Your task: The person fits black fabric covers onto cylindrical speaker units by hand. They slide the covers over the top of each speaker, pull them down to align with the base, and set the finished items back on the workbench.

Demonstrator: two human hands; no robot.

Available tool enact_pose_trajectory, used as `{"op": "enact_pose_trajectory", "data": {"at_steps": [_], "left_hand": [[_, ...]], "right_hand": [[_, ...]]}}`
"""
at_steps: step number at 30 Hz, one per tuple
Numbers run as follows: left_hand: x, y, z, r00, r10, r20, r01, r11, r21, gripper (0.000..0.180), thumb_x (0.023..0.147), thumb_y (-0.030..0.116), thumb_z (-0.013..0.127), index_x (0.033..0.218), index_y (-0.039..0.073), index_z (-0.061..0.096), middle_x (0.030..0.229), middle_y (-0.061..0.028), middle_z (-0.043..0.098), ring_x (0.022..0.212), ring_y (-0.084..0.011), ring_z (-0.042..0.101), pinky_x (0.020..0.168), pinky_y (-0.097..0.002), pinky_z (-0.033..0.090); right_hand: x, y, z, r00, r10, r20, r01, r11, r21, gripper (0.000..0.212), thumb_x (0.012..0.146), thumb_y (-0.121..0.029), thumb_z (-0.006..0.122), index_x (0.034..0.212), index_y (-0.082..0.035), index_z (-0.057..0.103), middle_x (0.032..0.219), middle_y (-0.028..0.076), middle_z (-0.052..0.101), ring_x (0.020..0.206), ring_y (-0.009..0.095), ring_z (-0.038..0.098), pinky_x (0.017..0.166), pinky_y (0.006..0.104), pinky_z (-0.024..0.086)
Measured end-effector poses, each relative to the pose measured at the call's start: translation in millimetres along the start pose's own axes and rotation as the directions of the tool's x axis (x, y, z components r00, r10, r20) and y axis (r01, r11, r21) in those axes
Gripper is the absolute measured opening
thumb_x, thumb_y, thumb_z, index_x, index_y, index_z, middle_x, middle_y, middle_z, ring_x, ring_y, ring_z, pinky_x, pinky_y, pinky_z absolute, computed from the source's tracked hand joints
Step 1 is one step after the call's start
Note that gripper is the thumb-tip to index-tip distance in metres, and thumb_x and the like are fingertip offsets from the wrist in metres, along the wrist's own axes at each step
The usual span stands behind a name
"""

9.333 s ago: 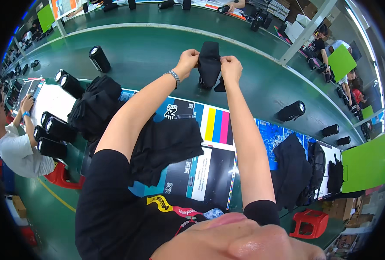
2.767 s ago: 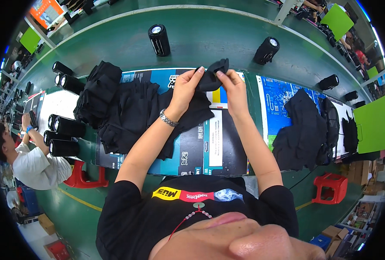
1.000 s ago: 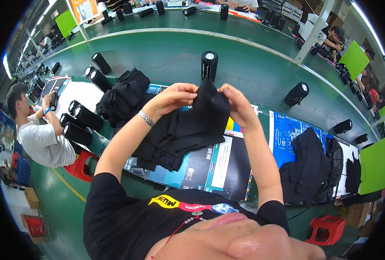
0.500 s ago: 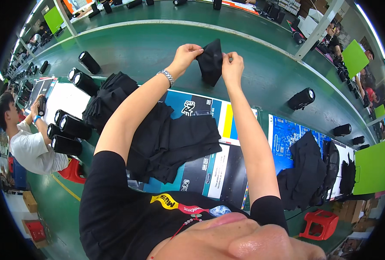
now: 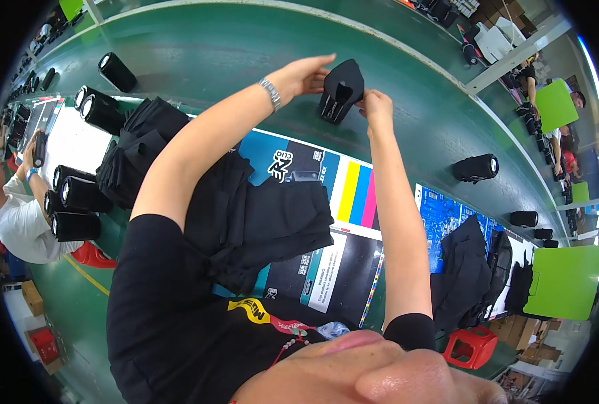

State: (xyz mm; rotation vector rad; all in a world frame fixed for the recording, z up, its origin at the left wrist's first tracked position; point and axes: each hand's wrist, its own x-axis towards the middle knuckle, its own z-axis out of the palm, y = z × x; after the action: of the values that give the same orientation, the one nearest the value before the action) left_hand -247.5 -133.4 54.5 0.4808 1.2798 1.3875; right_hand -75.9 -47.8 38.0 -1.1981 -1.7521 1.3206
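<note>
On the green belt, at the far middle, stands a black cylindrical speaker (image 5: 332, 110) with a black cloth pouch (image 5: 346, 69) draped over its upper part. My right hand (image 5: 378, 108) pinches the pouch's right edge, low down. To its left, my left hand (image 5: 307, 75) has its fingers stretched out and apart, close beside the cloth and gripping nothing. Folded black cloth pouches (image 5: 272, 215) lie in a heap on the printed sheets (image 5: 340, 289) between my arms. Another black cloth pile (image 5: 141, 145) sits by my left upper arm.
More black cylindrical speakers (image 5: 77, 194) stand in a group at the left, near a seated co-worker (image 5: 33, 219). One speaker (image 5: 476, 167) lies on the belt (image 5: 232, 60) to the right. Dark cloth (image 5: 462, 276) covers the right table, beside a green panel (image 5: 563, 283) and a red stool (image 5: 471, 347).
My left hand has let go of the cloth and opened. The pouch now shows a dark opening, with the speaker visible below it. My view has shifted slightly.
</note>
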Motion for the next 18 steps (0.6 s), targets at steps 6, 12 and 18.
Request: {"op": "enact_pose_trajectory", "data": {"at_steps": [6,12,18], "left_hand": [[15.4,-9.1,27.2,0.969,0.112,0.220,-0.100,0.993,-0.064,0.019,0.089,0.025,0.060,0.087,0.005,0.063,0.085,-0.0052,0.065,0.074,-0.0140,0.062,0.068,-0.0259,0.050],[31.5,-49.9,26.6,0.964,0.266,0.005,-0.263,0.950,0.166,0.018,0.088,0.016,0.052,0.084,0.003,0.065,0.083,-0.0049,0.066,0.070,-0.0138,0.058,0.066,-0.0287,0.048],[84.5,-100.6,-19.7,0.661,0.738,0.139,-0.402,0.192,0.895,0.026,0.090,0.027,0.050,0.112,0.022,0.063,0.130,-0.0017,0.053,0.129,-0.0217,0.039,0.107,-0.0478,0.024]], "right_hand": [[4.5,1.1,-3.7,1.000,0.016,0.014,-0.015,0.998,-0.053,0.019,0.082,-0.013,0.050,0.079,0.000,0.063,0.075,0.009,0.064,0.069,0.017,0.061,0.065,0.0280,0.048],[9.2,39.3,-20.7,0.987,-0.143,-0.079,0.121,0.966,-0.229,0.023,0.077,-0.019,0.061,0.070,0.003,0.064,0.067,0.019,0.064,0.068,0.030,0.064,0.066,0.0388,0.048],[-12.3,31.5,-3.1,0.964,-0.241,-0.112,0.189,0.918,-0.349,0.025,0.079,-0.023,0.061,0.075,0.002,0.064,0.076,0.023,0.065,0.081,0.038,0.063,0.074,0.0430,0.048]]}}
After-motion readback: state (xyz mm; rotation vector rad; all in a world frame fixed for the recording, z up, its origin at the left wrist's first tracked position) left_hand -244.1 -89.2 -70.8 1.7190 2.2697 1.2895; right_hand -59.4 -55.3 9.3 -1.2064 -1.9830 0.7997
